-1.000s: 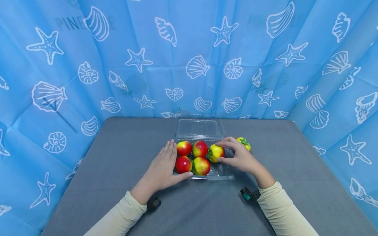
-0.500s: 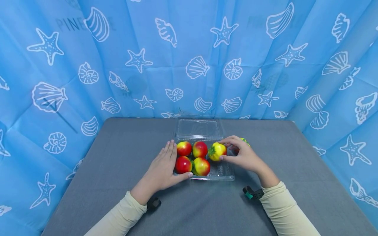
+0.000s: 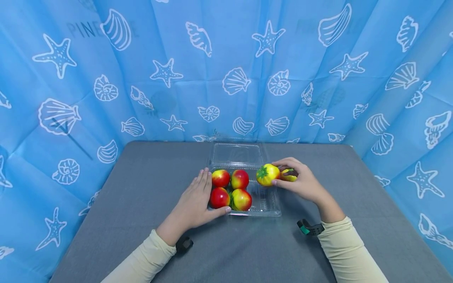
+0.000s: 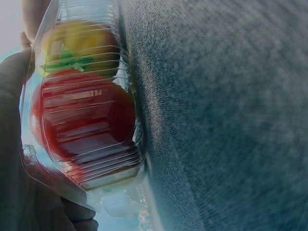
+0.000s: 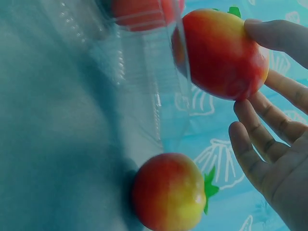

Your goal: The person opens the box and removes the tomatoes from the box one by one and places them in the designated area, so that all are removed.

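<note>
My right hand point(image 3: 303, 181) pinches a glossy red-and-yellow fruit point(image 3: 267, 175) between thumb and fingertips, its green leafy top facing left in the head view. The fruit is raised over the right end of a clear plastic clamshell box point(image 3: 270, 214). Along the box's left side lies my left hand point(image 3: 194, 205), fingers straight and thumb across the front corner. Inside, at the left and middle, sit several matching fruits, among them a red one point(image 3: 220, 197) and a yellower one point(image 3: 242, 199). Another such fruit point(image 5: 168, 192) rests on the table, partly behind my right hand in the head view.
The box's lid point(image 3: 238, 153) is folded back towards the far table edge. A grey cloth covers the table point(image 3: 159, 169). Behind it hangs a blue curtain point(image 3: 212, 94) with white shells and starfish. Both wrists wear dark bands, such as the right band point(image 3: 310, 228).
My right hand has lifted the fruit up from the box's back right and carried it to the right, its leafy top turning more into view. My left hand has stayed in place.
</note>
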{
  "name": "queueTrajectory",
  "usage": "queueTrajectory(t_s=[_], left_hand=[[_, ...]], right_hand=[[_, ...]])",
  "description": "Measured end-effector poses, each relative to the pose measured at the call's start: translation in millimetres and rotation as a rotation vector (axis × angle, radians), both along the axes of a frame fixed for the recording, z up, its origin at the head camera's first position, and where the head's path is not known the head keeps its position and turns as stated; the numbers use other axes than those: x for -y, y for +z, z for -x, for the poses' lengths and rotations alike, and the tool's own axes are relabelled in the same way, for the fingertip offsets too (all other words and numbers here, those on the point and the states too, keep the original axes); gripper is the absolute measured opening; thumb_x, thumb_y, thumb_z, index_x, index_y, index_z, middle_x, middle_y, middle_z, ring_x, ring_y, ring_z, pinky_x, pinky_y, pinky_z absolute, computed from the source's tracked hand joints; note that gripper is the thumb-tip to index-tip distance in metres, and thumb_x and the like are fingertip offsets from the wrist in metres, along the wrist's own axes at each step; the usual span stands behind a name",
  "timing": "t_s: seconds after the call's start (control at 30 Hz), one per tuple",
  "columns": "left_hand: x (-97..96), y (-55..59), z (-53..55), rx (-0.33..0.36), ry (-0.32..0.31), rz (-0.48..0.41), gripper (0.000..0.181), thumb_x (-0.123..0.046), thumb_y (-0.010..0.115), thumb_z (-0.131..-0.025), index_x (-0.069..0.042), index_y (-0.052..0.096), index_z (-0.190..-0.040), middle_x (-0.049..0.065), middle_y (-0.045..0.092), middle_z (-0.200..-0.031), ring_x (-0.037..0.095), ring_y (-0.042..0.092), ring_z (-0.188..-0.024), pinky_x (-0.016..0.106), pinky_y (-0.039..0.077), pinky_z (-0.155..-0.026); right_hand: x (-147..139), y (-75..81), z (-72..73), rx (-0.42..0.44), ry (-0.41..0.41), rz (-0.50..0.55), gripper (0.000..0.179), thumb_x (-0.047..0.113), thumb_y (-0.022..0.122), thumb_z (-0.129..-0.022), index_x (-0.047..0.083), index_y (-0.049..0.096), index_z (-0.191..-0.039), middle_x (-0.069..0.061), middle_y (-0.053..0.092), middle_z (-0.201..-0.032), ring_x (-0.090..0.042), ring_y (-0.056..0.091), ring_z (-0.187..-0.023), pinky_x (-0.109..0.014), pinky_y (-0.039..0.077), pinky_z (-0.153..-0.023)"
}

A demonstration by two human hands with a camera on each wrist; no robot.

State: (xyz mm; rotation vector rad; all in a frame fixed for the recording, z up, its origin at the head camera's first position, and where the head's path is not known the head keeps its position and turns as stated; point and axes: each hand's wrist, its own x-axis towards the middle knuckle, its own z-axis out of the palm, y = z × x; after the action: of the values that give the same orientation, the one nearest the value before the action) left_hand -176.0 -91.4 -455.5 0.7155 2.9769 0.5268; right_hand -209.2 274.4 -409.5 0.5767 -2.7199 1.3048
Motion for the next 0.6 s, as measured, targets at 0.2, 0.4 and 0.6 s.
queueTrajectory(t_s=[0.2, 0.4, 0.6], left_hand=[[0.1, -0.7, 0.2, -0.002, 0.001, 0.000, 0.120, -0.089, 0.047, -0.090, -0.007, 0.012, -0.171, 0.012, 0.009, -0.180, 0.035, 0.012, -0.167, 0.052, 0.026, -0.132], [0.3, -1.0, 0.4, -0.007, -0.002, -0.008, 0.120, -0.088, 0.047, -0.090, -0.007, 0.013, -0.171, 0.012, 0.009, -0.180, 0.035, 0.013, -0.167, 0.052, 0.027, -0.131], [1.0, -0.4, -0.3, 0.002, -0.006, -0.016, 0.119, -0.088, 0.048, -0.090, -0.007, 0.013, -0.171, 0.012, 0.009, -0.180, 0.035, 0.012, -0.167, 0.053, 0.027, -0.131]], right_hand=[[-10, 4.3, 1.2, -0.016, -0.037, 0.006, 0.045, 0.020, 0.085, -0.092, 0.013, 0.070, -0.134, -0.008, 0.066, -0.132, -0.026, 0.064, -0.113, -0.045, 0.061, -0.097], [-21, 6.2, 1.9, -0.020, -0.058, 0.047, 0.045, 0.018, 0.083, -0.094, 0.011, 0.069, -0.136, -0.008, 0.065, -0.133, -0.021, 0.065, -0.112, -0.024, 0.059, -0.096], [-32, 5.1, 4.4, -0.015, -0.101, 0.067, 0.047, 0.018, 0.083, -0.094, 0.010, 0.068, -0.138, -0.009, 0.065, -0.134, -0.016, 0.065, -0.112, -0.018, 0.057, -0.094]])
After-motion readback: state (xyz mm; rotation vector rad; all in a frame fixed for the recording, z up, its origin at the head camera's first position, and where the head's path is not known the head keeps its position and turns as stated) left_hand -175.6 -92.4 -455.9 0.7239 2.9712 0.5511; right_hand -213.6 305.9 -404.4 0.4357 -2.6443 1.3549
